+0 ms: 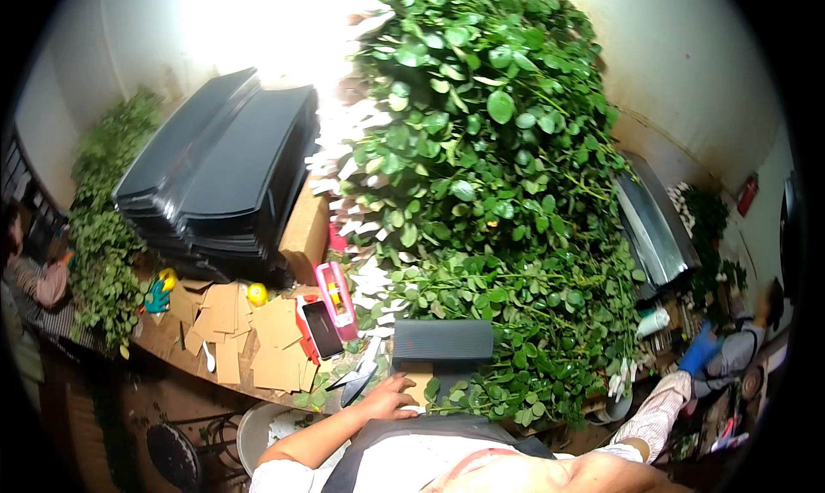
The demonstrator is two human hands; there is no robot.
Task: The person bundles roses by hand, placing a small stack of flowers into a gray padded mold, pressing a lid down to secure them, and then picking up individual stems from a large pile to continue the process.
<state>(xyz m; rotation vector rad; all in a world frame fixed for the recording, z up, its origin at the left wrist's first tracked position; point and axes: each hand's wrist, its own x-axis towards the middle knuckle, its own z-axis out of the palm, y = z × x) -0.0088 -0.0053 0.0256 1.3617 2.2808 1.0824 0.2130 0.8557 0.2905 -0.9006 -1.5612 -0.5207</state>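
My bare left hand lies palm down at the table's near edge, fingers apart. Its fingertips touch a small piece of tan cardboard, which lies on a dark sheet. Just beyond it a black ribbed sheet stands curved up. Scissors with dark handles lie left of the hand. Leafy cut stems reach in from the right. My right arm stretches far right in a striped sleeve; my right hand, in a blue glove, is small and blurred, its fingers unclear.
A tall heap of leafy stems fills the back. Stacked black sheets stand left. Cardboard pieces, a phone and a pink tape dispenser lie nearer. A bucket stands below; co-workers are at both sides.
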